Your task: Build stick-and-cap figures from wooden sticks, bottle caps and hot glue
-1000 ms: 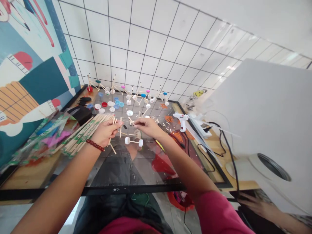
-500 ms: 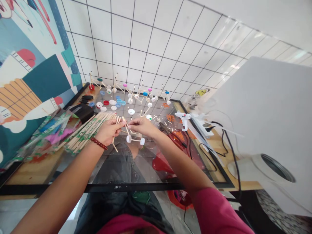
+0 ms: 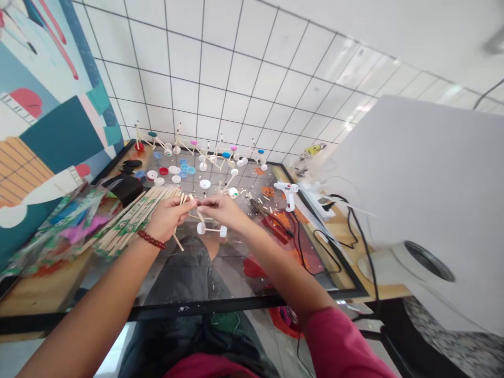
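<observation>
My left hand [image 3: 168,216] is closed in a pinch on thin wooden sticks [image 3: 178,242], pieces like chopsticks, which jut above and below the fingers. My right hand [image 3: 221,210] meets it fingertip to fingertip, pinching at a slanting stick between the two. Just below the fingers is a small stick frame [image 3: 212,230] with a white bottle cap [image 3: 201,228] as a wheel at one end of its axle and another cap [image 3: 223,231] at the other. How the pinched sticks join this frame is hidden by my fingers.
Paper-wrapped chopsticks [image 3: 132,220] and plastic bags [image 3: 63,226] lie left. Finished-looking stick-and-cap models [image 3: 226,155] line the wall, with loose caps [image 3: 191,170] in front. Right are pliers [image 3: 271,214], a white glue gun [image 3: 287,195] and black cables [image 3: 364,252].
The head view has shifted, so the table appears slightly further left. My hands stay together at the sticks, the right fingertips now closer to the left ones.
</observation>
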Tool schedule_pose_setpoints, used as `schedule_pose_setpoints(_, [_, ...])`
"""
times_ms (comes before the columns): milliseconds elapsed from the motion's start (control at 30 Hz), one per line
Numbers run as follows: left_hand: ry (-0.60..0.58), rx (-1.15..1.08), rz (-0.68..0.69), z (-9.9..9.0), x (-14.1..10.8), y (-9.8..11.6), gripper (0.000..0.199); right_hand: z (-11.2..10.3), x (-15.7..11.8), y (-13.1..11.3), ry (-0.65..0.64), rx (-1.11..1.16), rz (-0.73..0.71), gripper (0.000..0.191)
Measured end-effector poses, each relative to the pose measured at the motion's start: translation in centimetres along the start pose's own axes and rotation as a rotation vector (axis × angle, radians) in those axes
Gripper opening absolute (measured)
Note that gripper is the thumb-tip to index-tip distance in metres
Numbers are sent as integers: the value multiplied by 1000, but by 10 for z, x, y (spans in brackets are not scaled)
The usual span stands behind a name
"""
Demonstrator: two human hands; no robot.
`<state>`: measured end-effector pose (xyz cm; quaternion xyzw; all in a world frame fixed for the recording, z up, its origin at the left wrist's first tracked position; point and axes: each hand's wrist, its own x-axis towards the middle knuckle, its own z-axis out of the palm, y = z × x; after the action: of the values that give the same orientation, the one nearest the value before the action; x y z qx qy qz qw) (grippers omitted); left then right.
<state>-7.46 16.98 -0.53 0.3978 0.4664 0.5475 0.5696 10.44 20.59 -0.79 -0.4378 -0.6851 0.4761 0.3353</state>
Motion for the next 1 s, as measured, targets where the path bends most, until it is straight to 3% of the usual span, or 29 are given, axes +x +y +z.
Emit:
schedule_pose_setpoints(167, [-26, -6, 69, 0, -2, -7, 49, 27, -9, -1, 30, 71, 33, 26])
schedule_pose_setpoints(367, [-96, -9, 156, -1, -5, -11, 38, 28, -28, -8, 98, 250, 35, 36])
schedule_pose_setpoints(567, [-401, 32, 297, -4, -13, -8, 20, 29, -61, 0, 66, 229, -95, 46])
schedule_pose_setpoints(667, [-478, 37, 329, -4, -15, -7, 16, 30, -69, 6, 32, 292, -94, 44])
schedule_pose_setpoints(867, [-471, 55, 207, 2, -16, -6, 31, 33, -74, 15, 7, 348, -41, 35])
schedule_pose_setpoints(933, [-336, -5, 190, 4, -16, -7, 35, 17, -76, 9, 16, 289, -49, 26])
schedule_pose_setpoints(1000, [-161, -120, 176, 6, -17, -5, 31, -14, -71, 0, 106, 192, -84, 18])
